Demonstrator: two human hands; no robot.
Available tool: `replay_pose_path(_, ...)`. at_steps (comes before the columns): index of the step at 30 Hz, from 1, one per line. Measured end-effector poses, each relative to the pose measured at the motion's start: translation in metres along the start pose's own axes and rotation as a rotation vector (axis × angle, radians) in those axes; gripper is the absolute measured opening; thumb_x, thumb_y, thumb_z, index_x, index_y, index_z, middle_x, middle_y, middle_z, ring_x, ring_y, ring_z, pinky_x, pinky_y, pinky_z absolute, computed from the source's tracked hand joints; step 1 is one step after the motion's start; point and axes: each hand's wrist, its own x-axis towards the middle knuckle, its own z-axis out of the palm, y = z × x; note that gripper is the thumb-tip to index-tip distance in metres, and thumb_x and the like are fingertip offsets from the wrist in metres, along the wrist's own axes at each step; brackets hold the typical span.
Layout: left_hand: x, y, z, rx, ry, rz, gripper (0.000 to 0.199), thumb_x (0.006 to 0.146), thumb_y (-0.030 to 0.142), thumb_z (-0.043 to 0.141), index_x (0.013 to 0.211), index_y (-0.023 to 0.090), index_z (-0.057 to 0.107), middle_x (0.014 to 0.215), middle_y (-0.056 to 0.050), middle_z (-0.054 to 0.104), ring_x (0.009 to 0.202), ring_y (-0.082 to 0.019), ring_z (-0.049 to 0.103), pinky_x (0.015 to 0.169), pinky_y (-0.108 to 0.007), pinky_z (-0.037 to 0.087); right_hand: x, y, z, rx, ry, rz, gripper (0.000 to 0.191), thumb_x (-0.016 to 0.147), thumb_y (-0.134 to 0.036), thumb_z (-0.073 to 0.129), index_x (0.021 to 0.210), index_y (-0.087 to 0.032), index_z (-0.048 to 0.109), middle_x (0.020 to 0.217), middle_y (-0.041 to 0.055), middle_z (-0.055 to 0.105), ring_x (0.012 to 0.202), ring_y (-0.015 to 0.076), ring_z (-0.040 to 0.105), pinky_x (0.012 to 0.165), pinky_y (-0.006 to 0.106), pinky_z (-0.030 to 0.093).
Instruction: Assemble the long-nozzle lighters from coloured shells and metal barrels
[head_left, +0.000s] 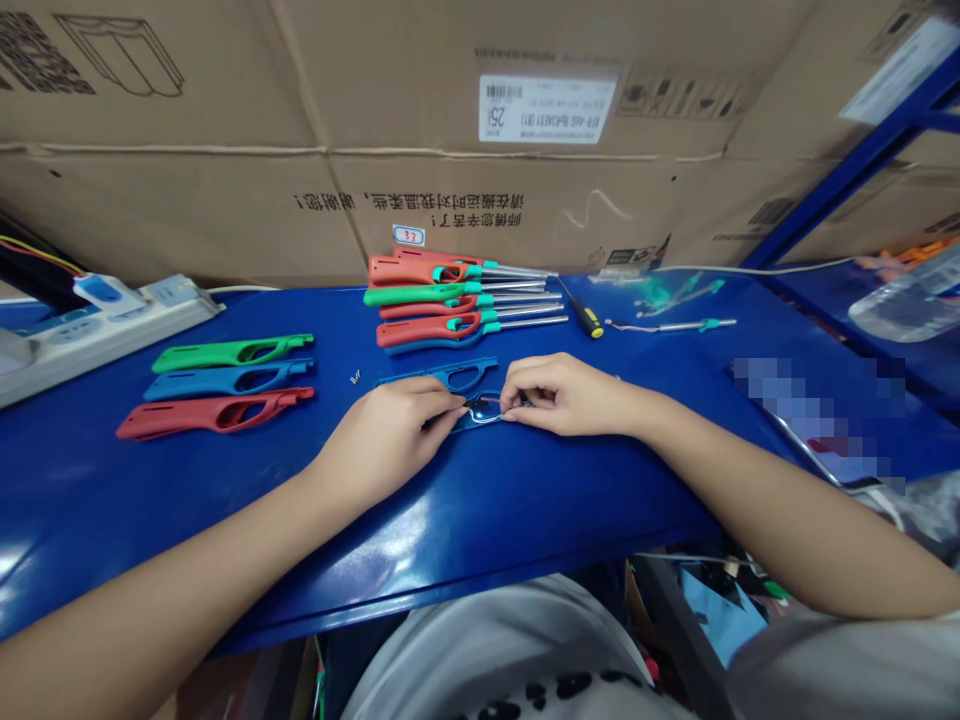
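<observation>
Near the middle of the tabletop [600, 510]'s front edge, the left hand [397, 425] and right hand [566, 395] are both pinching a white wire [486, 418] over a blue shell [466, 424], fingers partly hiding the grip. Work seems midway: barrelled lighters [431, 330], apparently assembled, are lying toward the back edge, while green [202, 355], blue [202, 382] and red handles [202, 414] are waiting barrel-less toward the left edge. Small screws [355, 377] and a wired metal tube [675, 326] are lying loose, apparently unfitted. Toward the back-right corner, what looks like a clear bag [634, 290] is holding teal pieces; a clear container [892, 310]'s contents are staying indistinct.
</observation>
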Motion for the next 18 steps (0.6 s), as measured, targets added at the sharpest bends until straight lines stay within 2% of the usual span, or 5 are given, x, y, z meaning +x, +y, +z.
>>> replay_pose_path(4, -0.0016, 0.0037, -0.0031, 0.125, -0.062, 0.005, 0.025, 0.101, 0.025, 0.052, 0.101, 0.017, 0.076, 0.099, -0.007, 0.076, 0.092, -0.023, 0.072, 0.082, -0.035, 0.058, -0.0001, -0.0004, -0.0003, 0.006, -0.004, 0.006, 0.006, 0.088, -0.013, 0.065, 0.089, -0.015, 0.070, 0.085, 0.0012, 0.064, 0.061, 0.0077, 0.046, 0.058, 0.021, 0.038)
replay_pose_path(8, -0.0025, 0.0069, -0.0054, 0.252, -0.092, 0.004, 0.028, 0.102, 0.027, 0.050, 0.101, 0.018, 0.077, 0.097, -0.007, 0.075, 0.089, -0.024, 0.072, 0.072, -0.032, 0.057, -0.0004, -0.0008, -0.0003, 0.012, -0.004, 0.007, 0.005, 0.088, -0.014, 0.065, 0.089, -0.015, 0.070, 0.085, 0.0013, 0.063, 0.060, 0.0076, 0.046, 0.058, 0.021, 0.038)
replay_pose_path(15, 0.0036, 0.0047, -0.0038, -0.047, -0.009, -0.049, 0.020, 0.098, 0.021, 0.057, 0.097, 0.017, 0.077, 0.096, -0.006, 0.076, 0.086, -0.020, 0.072, 0.081, -0.033, 0.057, 0.0004, -0.0017, -0.0007, 0.000, -0.006, 0.021, 0.005, 0.089, -0.016, 0.065, 0.090, -0.015, 0.070, 0.085, 0.0015, 0.064, 0.059, 0.0074, 0.045, 0.057, 0.021, 0.039)
replay_pose_path(18, 0.0045, 0.0030, -0.0026, -0.071, 0.006, -0.063, 0.018, 0.097, 0.020, 0.058, 0.096, 0.016, 0.076, 0.094, -0.006, 0.076, 0.084, -0.020, 0.071, 0.079, -0.033, 0.056, 0.0002, -0.0025, -0.0008, 0.005, -0.008, 0.019, 0.005, 0.089, -0.016, 0.065, 0.091, -0.015, 0.070, 0.085, 0.0015, 0.063, 0.059, 0.0069, 0.045, 0.058, 0.021, 0.039)
